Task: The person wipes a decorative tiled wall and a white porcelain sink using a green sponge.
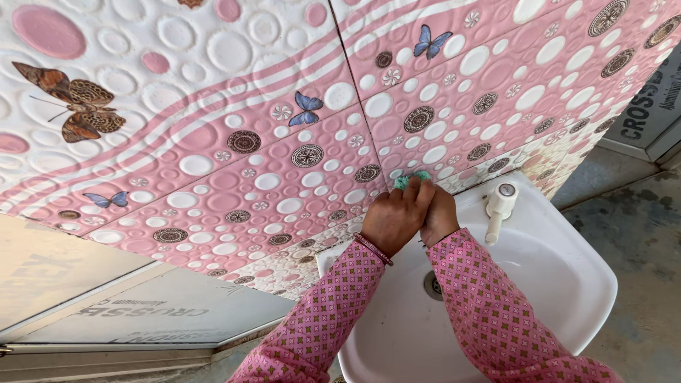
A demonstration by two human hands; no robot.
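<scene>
Fingers [418, 195] of both hands bunch on a green scrub pad [410, 179], pressed to the far basin [567, 284] rim; scrubbing there wants firm pressure.

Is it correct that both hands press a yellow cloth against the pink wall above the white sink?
Not quite. In the head view the cloth is green, not yellow. The left hand and right hand do press it against the pink wall above the white sink.

Bright even daylight, soft shadows, perhaps slight edge distortion.
</scene>
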